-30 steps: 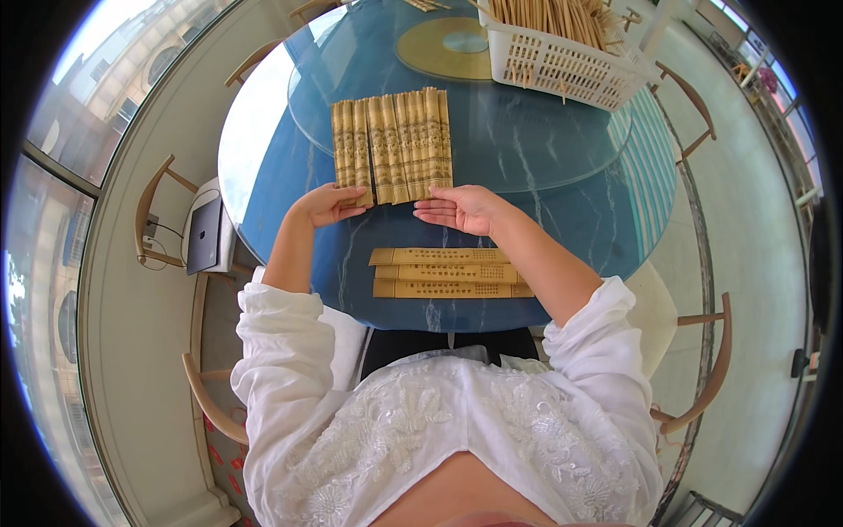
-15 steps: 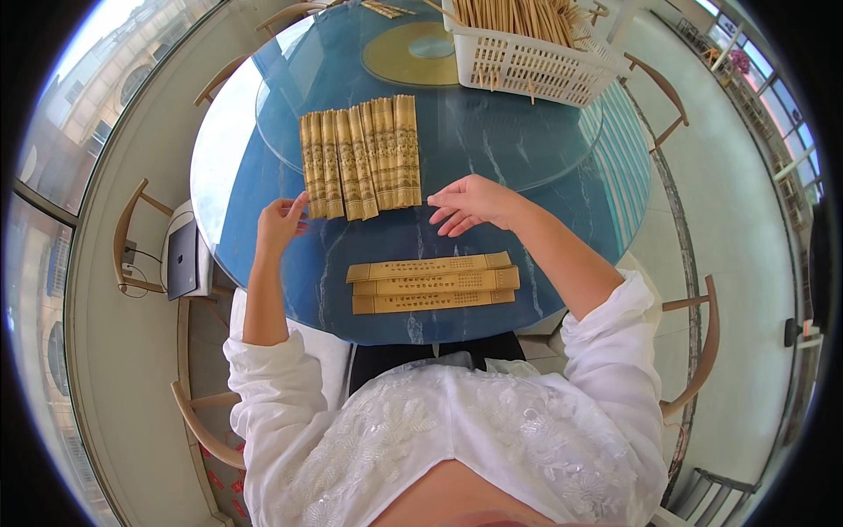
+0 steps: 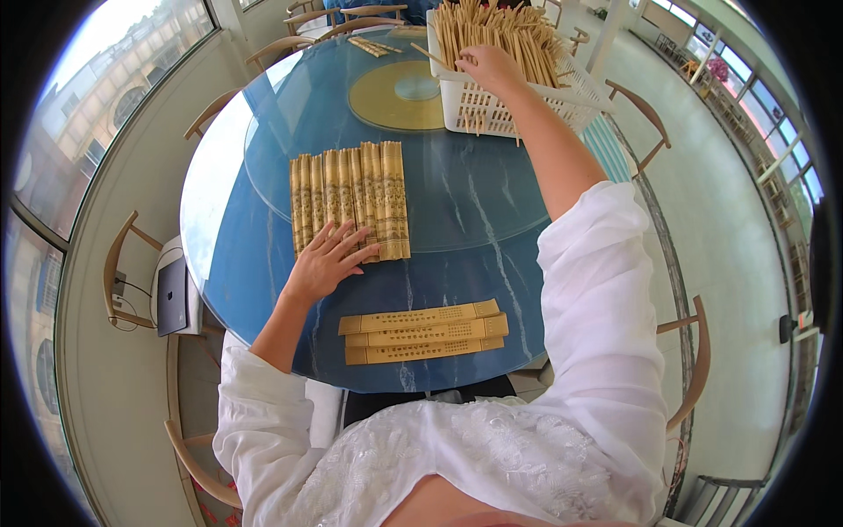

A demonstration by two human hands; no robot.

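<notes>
My left hand (image 3: 325, 263) lies with its fingers spread on the lower part of a row of narrow gold paper sleeves (image 3: 386, 189). These sleeves lie side by side, printed with dark patterns. At the far right of the table, my right hand (image 3: 492, 70) reaches over the rim of a white plastic basket (image 3: 492, 110). Its fingers are bent and closed on wooden chopsticks (image 3: 527, 39) heaped in there; the fingertips are partly hidden. Closer to me, three flat gold paper sleeves (image 3: 426, 332) with dark print overlap crosswise on the blue tabletop.
The round blue marble-patterned table (image 3: 465, 281) carries a glass turntable with a gold centre disc (image 3: 369, 97). A few chopsticks (image 3: 373, 46) lie at the far edge. Wooden chairs (image 3: 650, 132) surround it. A laptop (image 3: 172, 294) rests on a chair at the left.
My right hand has moved from beside the row of sleeves to the chopsticks in the basket. My left hand has gone from the row's left edge to flat on top of it.
</notes>
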